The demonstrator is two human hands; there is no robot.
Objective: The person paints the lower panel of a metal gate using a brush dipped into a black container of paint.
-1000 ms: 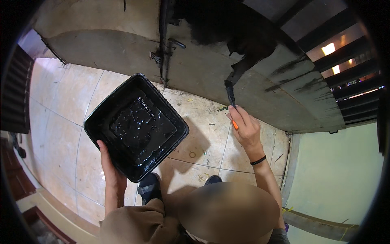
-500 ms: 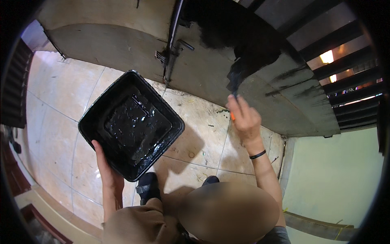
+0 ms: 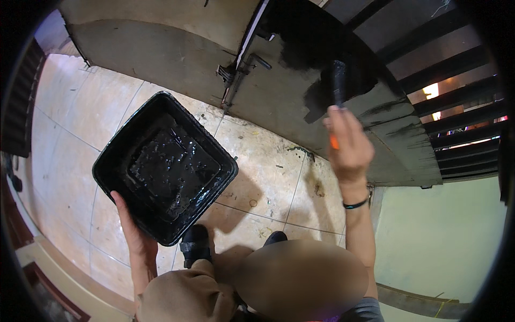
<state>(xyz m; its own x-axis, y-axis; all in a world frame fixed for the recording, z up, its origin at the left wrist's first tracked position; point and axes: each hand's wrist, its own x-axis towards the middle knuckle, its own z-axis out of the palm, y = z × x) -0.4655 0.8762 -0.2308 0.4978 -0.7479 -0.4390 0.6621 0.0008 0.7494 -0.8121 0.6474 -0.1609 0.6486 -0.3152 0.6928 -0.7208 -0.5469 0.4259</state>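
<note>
My left hand grips the near left side of a square black paint tray, thumb over its rim and the other fingers hidden beneath. Wet black paint glistens across the tray's bottom. On the right, my right hand is closed around the orange handle of a paintbrush. The brush's dark bristles lie over the black-painted patch of a grey metal gate. Fresh black covers the upper part of this panel, with streaks toward the right; its lower part is bare grey.
A latch bolt juts from the gate near the gap between its two panels. Dark slats run along the upper right, beside a pale green wall. Paint spots mark the tiled floor near my shoes.
My right hand has moved the brush up and to the right, from the lower edge of the black patch into it. The tray has shifted slightly left with my left hand.
</note>
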